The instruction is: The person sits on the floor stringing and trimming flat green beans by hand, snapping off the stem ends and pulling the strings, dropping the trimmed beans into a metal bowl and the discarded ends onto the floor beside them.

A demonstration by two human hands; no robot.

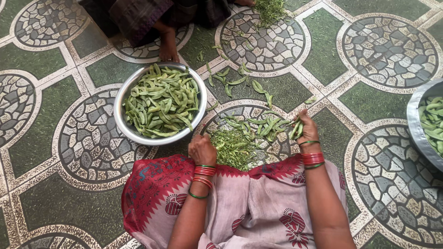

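1. Already a good deal looks done: the steel bowl (121, 121) on the tiled floor (55, 216) is heaped with green bean pods (162, 102), and a pile of fine green trimmings (234, 147) lies just in front of the person's lap; I judge these the strings and tips pulled off, though the view is too small to be sure.
2. The right hand (308, 130) has its fingers closed around a small bunch of pods (296, 129), held just above the floor; the left hand (201, 150) is curled loosely at the near edge of the trimmings, and I cannot tell whether it pinches anything.
3. What is left, as far as it shows: loose pods (265, 125) are scattered on the floor between the two hands, with a thinner trail (228, 79) of them farther out (some lie well apart from the rest).
4. A second steel bowl (415, 125) at the right edge also holds pods; whether those are finished or waiting cannot be read from here.
5. Another person's bare foot (169, 50) rests just beyond the first bowl, with another heap of trimmings (270, 10) near the top edge.
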